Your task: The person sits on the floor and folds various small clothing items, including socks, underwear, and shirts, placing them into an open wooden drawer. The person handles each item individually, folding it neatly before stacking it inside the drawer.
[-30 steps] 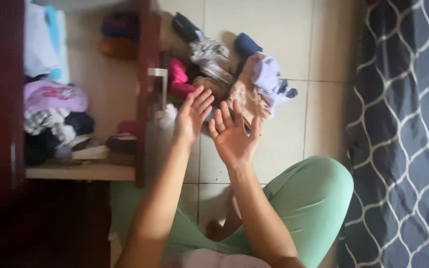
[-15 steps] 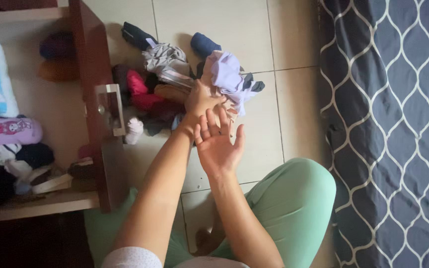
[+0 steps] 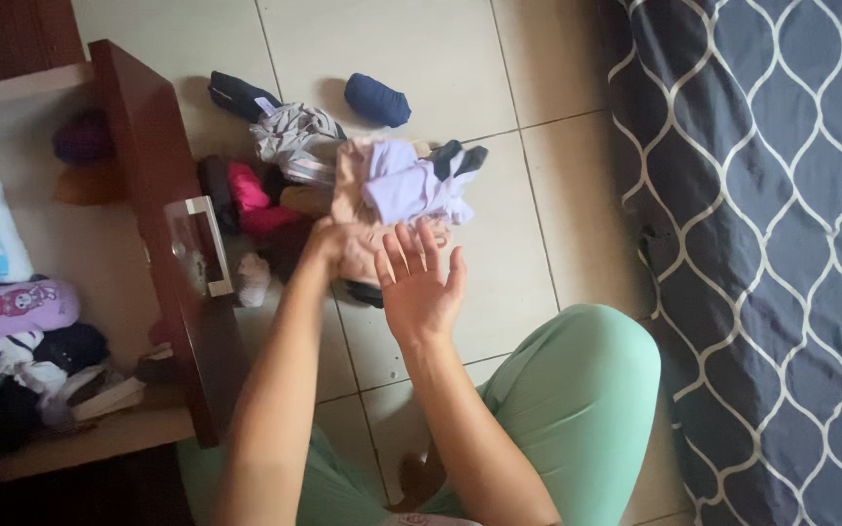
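Note:
A heap of small clothes (image 3: 294, 185) lies on the tiled floor in front of me. My left hand (image 3: 338, 244) is closed on a beige garment (image 3: 355, 175) at the near edge of the heap, with a pale lilac piece (image 3: 406, 185) lying on top of it. My right hand (image 3: 419, 287) hovers just beside it, palm up, fingers spread, holding nothing. My knee in green trousers (image 3: 577, 390) is bent at the lower right.
An open dark-wood drawer (image 3: 163, 263) on the left holds folded and rolled clothes (image 3: 12, 312). A rolled navy piece (image 3: 377, 99) lies apart on the tiles. A dark blue patterned bedspread (image 3: 762, 244) fills the right side.
Both hands were raised and open a second ago. My left hand has since reached into the heap and closed on the beige garment, pulling it nearer. The right hand stays open.

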